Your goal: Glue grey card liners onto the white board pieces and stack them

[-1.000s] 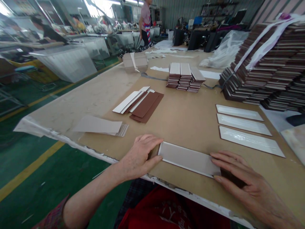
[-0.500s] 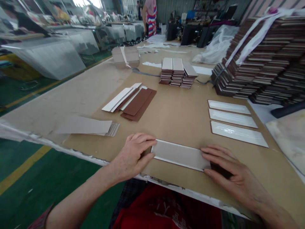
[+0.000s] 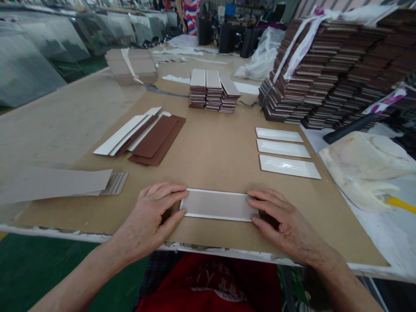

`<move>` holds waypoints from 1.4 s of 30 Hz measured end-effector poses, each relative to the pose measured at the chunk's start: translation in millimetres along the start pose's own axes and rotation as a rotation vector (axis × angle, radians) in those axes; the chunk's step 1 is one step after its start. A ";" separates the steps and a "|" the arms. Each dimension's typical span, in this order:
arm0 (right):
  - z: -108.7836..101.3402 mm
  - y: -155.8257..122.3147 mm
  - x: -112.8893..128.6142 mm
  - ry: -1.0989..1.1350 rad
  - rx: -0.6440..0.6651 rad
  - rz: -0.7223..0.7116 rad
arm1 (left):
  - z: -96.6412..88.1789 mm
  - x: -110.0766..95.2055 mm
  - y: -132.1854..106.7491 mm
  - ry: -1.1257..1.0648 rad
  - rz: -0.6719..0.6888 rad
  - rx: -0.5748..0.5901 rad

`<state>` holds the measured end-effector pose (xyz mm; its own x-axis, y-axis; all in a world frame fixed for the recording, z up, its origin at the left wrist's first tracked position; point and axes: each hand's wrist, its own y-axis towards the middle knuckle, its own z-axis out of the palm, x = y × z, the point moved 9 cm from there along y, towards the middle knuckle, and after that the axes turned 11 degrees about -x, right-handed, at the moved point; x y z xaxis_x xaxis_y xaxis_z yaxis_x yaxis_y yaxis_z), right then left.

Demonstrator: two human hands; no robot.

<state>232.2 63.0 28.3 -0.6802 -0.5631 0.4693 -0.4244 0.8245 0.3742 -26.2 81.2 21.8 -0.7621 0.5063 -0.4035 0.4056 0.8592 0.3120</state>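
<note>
A grey rectangular board strip (image 3: pixel 218 204) with thin white edges lies on the brown table sheet near the front edge. My left hand (image 3: pixel 155 211) grips its left end, thumb at the near corner and fingers at the far one. At the opposite end my right hand (image 3: pixel 282 216) holds it the same way, covering part of the corners. Three glossy white strips with dark edges, the nearest one (image 3: pixel 290 167) among them, lie in a row to the right. Brown strips (image 3: pixel 158 141) overlap white strips (image 3: pixel 123 132) at the left.
Grey boards (image 3: pixel 61 184) lie at the left front. Farther back are small stacked strips (image 3: pixel 212 91) and a tied grey bundle (image 3: pixel 130 65). A tall strapped stack (image 3: pixel 325 69) stands at the right, near a stained cream cloth (image 3: pixel 364 169) and a yellow handle (image 3: pixel 401 203). A person (image 3: pixel 190 15) stands behind.
The view has turned to the right, so the table contents sit farther left. Both hands remain on the ends of the grey board strip, which looks more level in view.
</note>
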 end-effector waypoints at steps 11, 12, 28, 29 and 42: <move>1.9 1.6 17.2 -0.185 0.015 -0.121 | 2.4 -7.9 -1.1 0.102 0.081 0.003; 1.7 4.0 21.1 -0.211 0.019 -0.131 | 2.8 -11.1 -0.1 0.113 0.108 0.023; 21.0 4.3 39.8 -0.454 0.158 -0.083 | 14.2 -43.5 2.8 0.347 0.255 0.121; 17.6 -0.4 36.1 -0.463 0.145 -0.077 | 12.8 -41.8 2.3 0.323 0.247 0.111; 1.8 -22.5 15.4 -0.343 0.167 -0.120 | 9.9 -30.6 -6.3 0.258 0.264 0.032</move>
<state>230.2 35.8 25.7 -0.7683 -0.6277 0.1254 -0.5847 0.7679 0.2617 -0.5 61.0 23.6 -0.7298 0.6787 -0.0817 0.6173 0.7057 0.3477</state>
